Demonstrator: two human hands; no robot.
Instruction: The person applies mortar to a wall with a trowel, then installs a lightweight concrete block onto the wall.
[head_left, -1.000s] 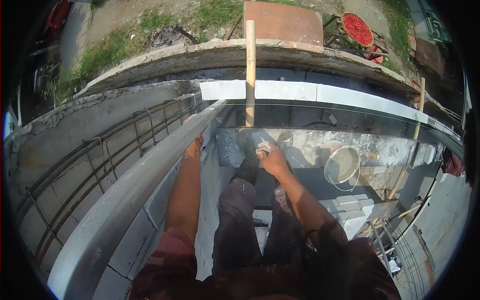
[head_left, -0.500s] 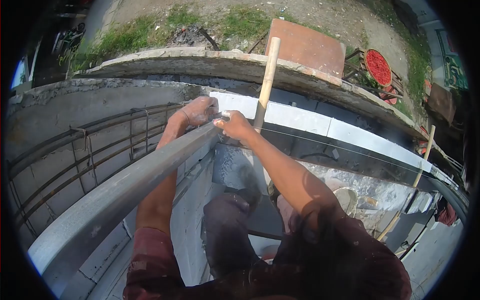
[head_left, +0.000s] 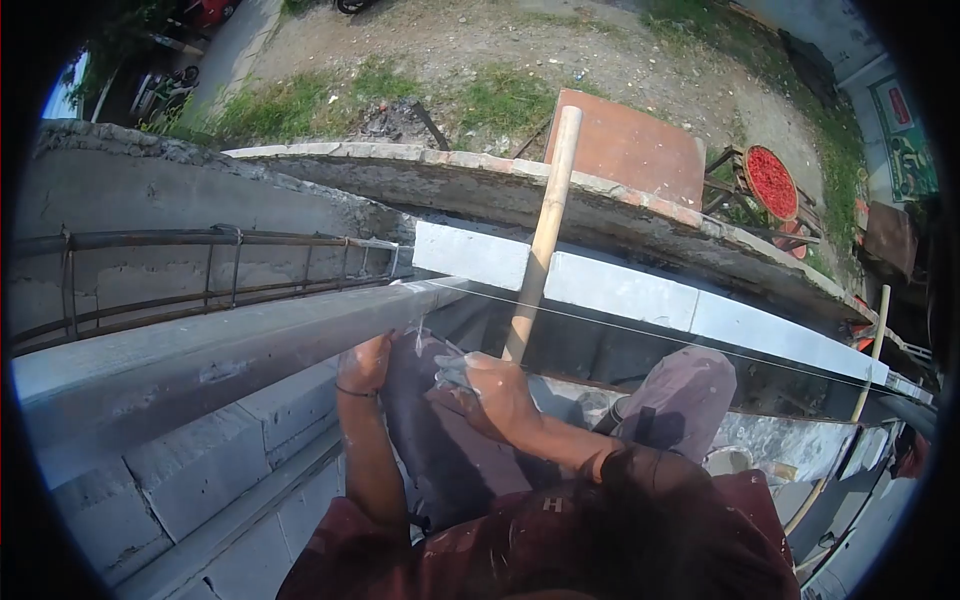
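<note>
My left hand (head_left: 368, 362) is closed just below the long grey beam (head_left: 210, 345), its fingertips near the lower edge; what they pinch, if anything, is too small to tell. To its right, my right hand (head_left: 497, 393) is closed around something greyish and thin that I cannot make out. Both hands are in front of my raised knee. A thin white string (head_left: 620, 333) runs from the beam's far end along the row of white blocks (head_left: 620, 290). A bamboo pole (head_left: 553, 205) stands upright beside my right hand, crossing the blocks.
Tied steel rebar (head_left: 270, 238) runs along the rough wall at left. White blocks (head_left: 190, 480) form a wall under the beam. Outside lie a brown board (head_left: 630, 150) and a round basket of red items (head_left: 770, 183). A second bamboo pole (head_left: 872, 350) stands at right.
Both hands have come down from the beam's far end toward my body. My knees are now raised higher in view. The camera has tilted, so the beam lies flatter.
</note>
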